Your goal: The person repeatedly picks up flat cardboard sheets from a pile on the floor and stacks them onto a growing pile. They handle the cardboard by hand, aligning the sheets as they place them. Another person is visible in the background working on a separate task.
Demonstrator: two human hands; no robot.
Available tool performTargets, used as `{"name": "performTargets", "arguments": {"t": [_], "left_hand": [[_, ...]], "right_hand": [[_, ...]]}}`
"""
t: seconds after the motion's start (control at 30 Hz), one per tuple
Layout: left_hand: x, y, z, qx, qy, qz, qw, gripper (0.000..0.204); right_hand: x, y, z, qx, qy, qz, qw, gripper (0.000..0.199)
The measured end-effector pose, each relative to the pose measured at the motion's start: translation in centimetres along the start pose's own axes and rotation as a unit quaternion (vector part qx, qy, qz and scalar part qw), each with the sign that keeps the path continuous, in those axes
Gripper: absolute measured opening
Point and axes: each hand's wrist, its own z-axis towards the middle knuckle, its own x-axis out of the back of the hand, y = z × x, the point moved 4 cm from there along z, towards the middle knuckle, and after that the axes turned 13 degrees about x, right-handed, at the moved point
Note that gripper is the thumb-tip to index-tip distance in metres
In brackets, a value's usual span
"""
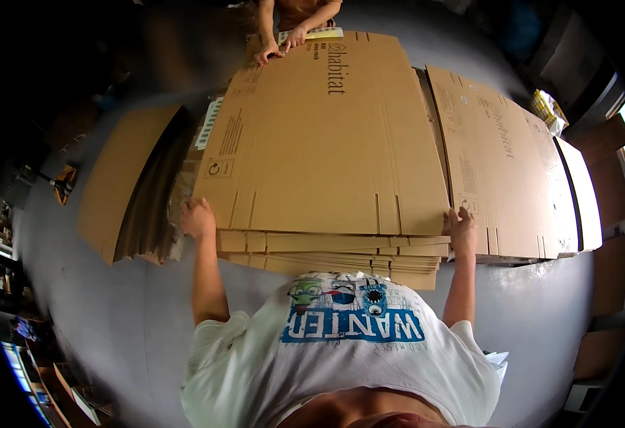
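A large flattened cardboard box [327, 135] lies before me on top of a stack of flat cartons [327, 260]. Dark print, slots and fold lines show on its upper face. My left hand [198, 218] grips its near left corner, fingers curled at the edge. At the near right corner my right hand [462, 230] holds the same sheet by its side edge. Across the stack, a co-worker's two hands [282, 47] press on the far left corner. Beside those hands lies a pale sheet of labels [319, 33].
More flat cartons [501, 164] are stacked close on the right, and a brown cardboard stack [123, 182] stands on the left. A sheet with green marks [210, 123] sticks out by the box's left edge. Farther left is a yellow pallet jack [64, 184] on the grey floor [127, 314].
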Motion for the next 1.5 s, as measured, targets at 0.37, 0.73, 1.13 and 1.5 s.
{"name": "performTargets", "arguments": {"t": [0.37,0.73,1.13,1.5], "left_hand": [[1.9,-1.7,2.4,0.05,-0.012,-0.11,0.993,0.031],[0.1,-0.6,8.4,-0.007,-0.211,-0.045,0.976,0.045],[-1.3,0.6,5.8,0.005,-0.133,-0.043,0.99,0.045],[-2.1,0.1,5.9,0.018,-0.128,-0.048,0.99,0.042]], "right_hand": [[-3.2,-1.3,3.4,-0.028,-0.021,-0.071,0.997,0.037],[-6.1,2.8,5.6,-0.059,-0.051,0.062,0.995,0.046],[-4.2,-2.4,2.6,-0.137,-0.014,-0.057,0.989,0.045],[-4.3,-2.6,2.7,-0.127,-0.003,-0.055,0.99,0.046]]}}
